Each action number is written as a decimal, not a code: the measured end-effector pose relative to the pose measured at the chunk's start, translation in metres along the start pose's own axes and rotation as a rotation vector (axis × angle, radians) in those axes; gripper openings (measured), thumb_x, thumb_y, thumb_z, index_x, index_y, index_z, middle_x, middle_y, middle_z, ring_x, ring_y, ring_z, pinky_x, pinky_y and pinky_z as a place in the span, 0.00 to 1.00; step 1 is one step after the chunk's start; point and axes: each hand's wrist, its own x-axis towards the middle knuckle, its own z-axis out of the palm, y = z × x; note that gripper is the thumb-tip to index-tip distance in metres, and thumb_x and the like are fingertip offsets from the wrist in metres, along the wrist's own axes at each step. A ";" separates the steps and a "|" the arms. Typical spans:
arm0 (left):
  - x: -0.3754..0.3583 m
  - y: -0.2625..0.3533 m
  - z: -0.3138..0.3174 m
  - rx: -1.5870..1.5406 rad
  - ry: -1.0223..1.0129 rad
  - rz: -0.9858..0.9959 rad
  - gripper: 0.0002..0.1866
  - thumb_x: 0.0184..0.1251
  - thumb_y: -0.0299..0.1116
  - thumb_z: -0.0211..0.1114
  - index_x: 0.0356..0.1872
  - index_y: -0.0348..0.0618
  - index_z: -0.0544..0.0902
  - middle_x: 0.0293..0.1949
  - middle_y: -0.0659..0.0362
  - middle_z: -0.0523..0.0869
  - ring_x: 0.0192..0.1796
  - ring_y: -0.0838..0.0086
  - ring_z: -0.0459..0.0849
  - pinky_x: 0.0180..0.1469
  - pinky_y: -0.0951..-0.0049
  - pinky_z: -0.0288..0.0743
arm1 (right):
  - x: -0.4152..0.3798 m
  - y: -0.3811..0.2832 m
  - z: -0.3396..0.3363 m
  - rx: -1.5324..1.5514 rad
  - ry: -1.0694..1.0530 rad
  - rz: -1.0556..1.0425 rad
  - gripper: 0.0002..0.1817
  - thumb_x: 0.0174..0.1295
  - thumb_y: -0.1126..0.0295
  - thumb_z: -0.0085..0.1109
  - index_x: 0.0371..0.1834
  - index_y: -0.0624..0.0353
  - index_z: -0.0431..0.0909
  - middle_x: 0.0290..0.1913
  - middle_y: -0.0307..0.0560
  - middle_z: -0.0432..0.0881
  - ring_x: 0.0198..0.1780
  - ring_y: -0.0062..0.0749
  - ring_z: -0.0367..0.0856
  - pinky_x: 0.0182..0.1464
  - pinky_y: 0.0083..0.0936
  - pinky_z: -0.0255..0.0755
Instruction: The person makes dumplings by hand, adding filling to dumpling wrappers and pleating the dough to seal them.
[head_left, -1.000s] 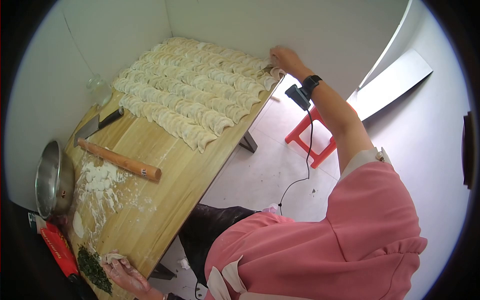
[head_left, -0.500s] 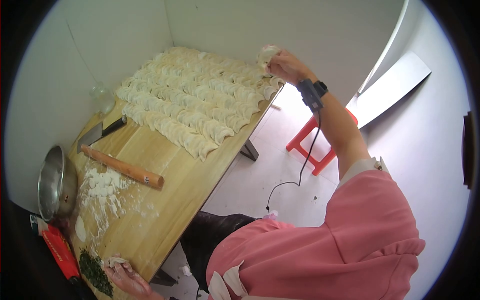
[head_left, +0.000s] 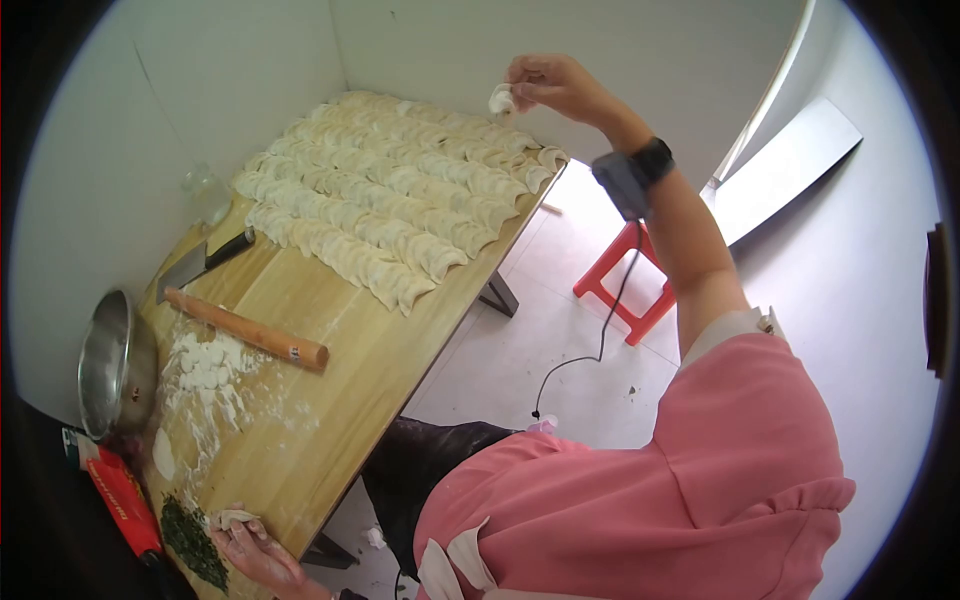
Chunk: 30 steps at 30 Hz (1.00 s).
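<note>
In the head view, my right hand (head_left: 548, 84) is raised above the far right corner of the table. Its fingertips pinch a pale dumpling (head_left: 502, 99), which hangs clear of the tabletop. Below it, folded dumplings (head_left: 380, 190) lie in several packed, overlapping rows. At the near end of the table is my left hand (head_left: 255, 555), flour-dusted, its fingers curled around a pale piece of dough (head_left: 235, 518). Whether that dough is a flat wrapper or folded cannot be made out. Beside that hand lies a heap of chopped greens (head_left: 192, 545).
A rolling pin (head_left: 245, 328), a cleaver (head_left: 200, 265), floured dough pieces (head_left: 205, 368) and one flat wrapper (head_left: 163, 455) lie on the table (head_left: 345, 410). A metal bowl (head_left: 118, 365) and a red packet (head_left: 122, 500) stand leftward. A red stool (head_left: 640, 300) is on the floor.
My right hand has moved up and slightly left with the dumpling, now clear of the row's end. My left hand has barely moved.
</note>
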 end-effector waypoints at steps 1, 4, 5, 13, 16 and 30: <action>0.000 0.001 0.001 0.000 -0.004 -0.003 0.07 0.70 0.25 0.51 0.46 0.40 0.70 0.41 0.60 0.75 0.32 0.84 0.69 0.33 0.86 0.65 | 0.001 0.013 -0.009 -0.479 0.086 0.064 0.07 0.63 0.69 0.54 0.31 0.62 0.74 0.30 0.46 0.79 0.34 0.35 0.80 0.37 0.29 0.72; -0.001 0.003 0.006 0.003 0.009 0.006 0.07 0.70 0.25 0.51 0.47 0.40 0.70 0.41 0.60 0.75 0.32 0.84 0.69 0.33 0.86 0.65 | -0.003 0.060 -0.015 -1.202 -0.042 0.163 0.04 0.57 0.72 0.54 0.31 0.62 0.75 0.30 0.51 0.80 0.35 0.45 0.81 0.38 0.37 0.72; -0.001 0.003 0.008 0.002 -0.004 0.019 0.07 0.70 0.25 0.51 0.47 0.40 0.70 0.41 0.60 0.75 0.32 0.84 0.69 0.33 0.86 0.65 | -0.007 0.073 -0.015 -1.201 -0.042 0.157 0.04 0.57 0.72 0.54 0.31 0.62 0.75 0.30 0.51 0.80 0.35 0.45 0.81 0.38 0.37 0.72; 0.001 -0.002 0.000 -0.010 0.014 0.018 0.11 0.70 0.25 0.53 0.51 0.36 0.69 0.42 0.53 0.75 0.30 0.83 0.70 0.30 0.85 0.65 | -0.022 0.107 -0.005 -1.261 -0.044 0.159 0.04 0.54 0.74 0.55 0.31 0.59 0.77 0.32 0.52 0.81 0.38 0.51 0.80 0.39 0.41 0.73; 0.001 0.000 0.003 -0.010 0.019 0.004 0.11 0.70 0.26 0.53 0.50 0.36 0.69 0.41 0.54 0.74 0.30 0.83 0.70 0.30 0.85 0.65 | -0.021 0.113 -0.004 -1.247 -0.064 0.142 0.04 0.53 0.74 0.55 0.31 0.59 0.77 0.32 0.52 0.81 0.37 0.50 0.80 0.39 0.40 0.72; 0.002 0.005 0.015 0.006 0.090 -0.052 0.12 0.68 0.26 0.55 0.51 0.42 0.70 0.40 0.64 0.76 0.34 0.83 0.71 0.31 0.82 0.64 | 0.019 0.062 0.022 -1.045 0.138 -0.033 0.09 0.56 0.77 0.51 0.39 0.57 0.78 0.35 0.55 0.82 0.38 0.51 0.81 0.41 0.43 0.73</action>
